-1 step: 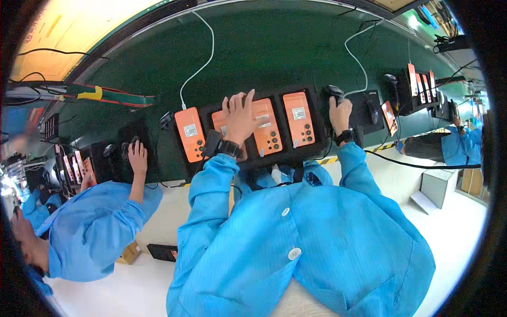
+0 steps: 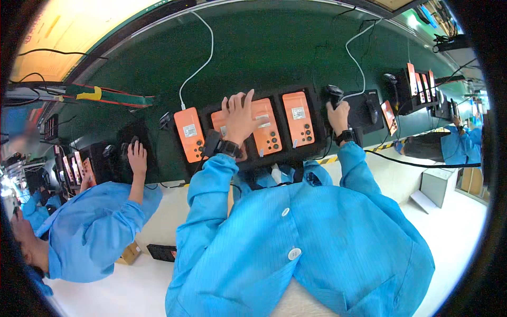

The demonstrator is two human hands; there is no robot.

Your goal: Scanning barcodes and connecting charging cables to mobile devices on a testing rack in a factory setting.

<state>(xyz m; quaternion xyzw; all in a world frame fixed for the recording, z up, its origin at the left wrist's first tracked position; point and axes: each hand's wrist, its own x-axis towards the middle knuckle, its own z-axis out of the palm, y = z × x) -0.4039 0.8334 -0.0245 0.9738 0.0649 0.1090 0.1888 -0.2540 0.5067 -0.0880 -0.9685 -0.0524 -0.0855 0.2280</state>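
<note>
A green table (image 2: pixel 274 63) goes across the scene, from left to right. On the left side, a co-worker (image 2: pixel 100 232) in a blue coat keeps one hand (image 2: pixel 138 156) at the table. In the middle, at the near part of the table, there is a long black tray (image 2: pixel 319 129). To the right of it lies a smaller black pad (image 2: pixel 359 127).

The left hand (image 2: pixel 240 116) is above the middle-left of the tray, its fingers spread and pinching nothing; whether it touches the surface below, I cannot tell. The right hand (image 2: pixel 339 113), just right of the tray, has its fingers closed around a black scanner (image 2: pixel 334 92).

In the tray, the leftmost phone (image 2: pixel 187 126), the middle phone (image 2: pixel 268 134) and the rightmost phone (image 2: pixel 299 127) are orange and lie apart; another orange phone (image 2: pixel 216 120) is mostly hidden by the left hand. A black mouse (image 2: pixel 373 112) rests on the pad. A thin white cable (image 2: pixel 213 42) joins the far end of the leftmost phone.
</note>
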